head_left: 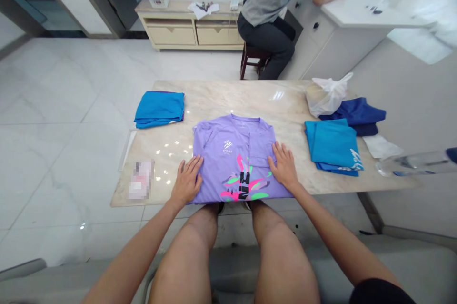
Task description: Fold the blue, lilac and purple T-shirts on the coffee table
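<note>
A purple T-shirt (217, 170) with a white logo and a pink, green and black print lies on the marble-look table in front of me. Its collar points away from me, and its sides are folded in. My left hand (187, 181) rests on the shirt's left edge, fingers stretched out. On the right edge, my right hand (283, 166) lies flat with the fingers spread. Neither hand grasps anything that I can see. The shirt's lower end reaches the table's near edge, above my knees.
Folded blue cloth (160, 107) lies at the table's (221, 96) left; more blue folded cloth (333, 146) lies right. Nearby are a white plastic bag (328, 96), dark blue cloth (360, 111) and a clear bottle (410, 163) on its side. A seated person (274, 8) leans at a white desk.
</note>
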{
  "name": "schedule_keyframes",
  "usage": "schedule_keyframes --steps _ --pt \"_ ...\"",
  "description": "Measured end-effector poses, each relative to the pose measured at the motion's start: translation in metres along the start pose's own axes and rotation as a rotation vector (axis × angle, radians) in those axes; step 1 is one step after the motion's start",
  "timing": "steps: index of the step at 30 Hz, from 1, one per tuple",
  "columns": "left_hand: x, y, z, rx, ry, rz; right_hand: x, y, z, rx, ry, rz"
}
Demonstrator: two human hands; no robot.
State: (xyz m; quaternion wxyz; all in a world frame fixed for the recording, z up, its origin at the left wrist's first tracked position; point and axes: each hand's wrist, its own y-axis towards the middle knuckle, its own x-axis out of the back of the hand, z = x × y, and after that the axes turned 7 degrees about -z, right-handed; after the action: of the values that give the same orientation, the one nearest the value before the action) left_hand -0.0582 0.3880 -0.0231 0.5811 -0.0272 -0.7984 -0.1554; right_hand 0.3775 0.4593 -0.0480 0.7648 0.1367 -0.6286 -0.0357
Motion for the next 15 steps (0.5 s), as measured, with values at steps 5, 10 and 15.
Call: schedule_keyframes --steps 5,10,15 --pt "0.001 0.0 -0.005 0.034 0.042 -0.005 0.003 0.001 0.008 -0.012 0.013 0.033" --pt "0.014 0.001 -0.015 0.025 0.093 -0.012 -0.004 0.0 0.011 -0.006 0.024 -0.009" --pt "0.025 0.056 -0.011 0.297 0.062 -0.072 -0.013 -0.001 0.01 0.004 0.047 -0.064"
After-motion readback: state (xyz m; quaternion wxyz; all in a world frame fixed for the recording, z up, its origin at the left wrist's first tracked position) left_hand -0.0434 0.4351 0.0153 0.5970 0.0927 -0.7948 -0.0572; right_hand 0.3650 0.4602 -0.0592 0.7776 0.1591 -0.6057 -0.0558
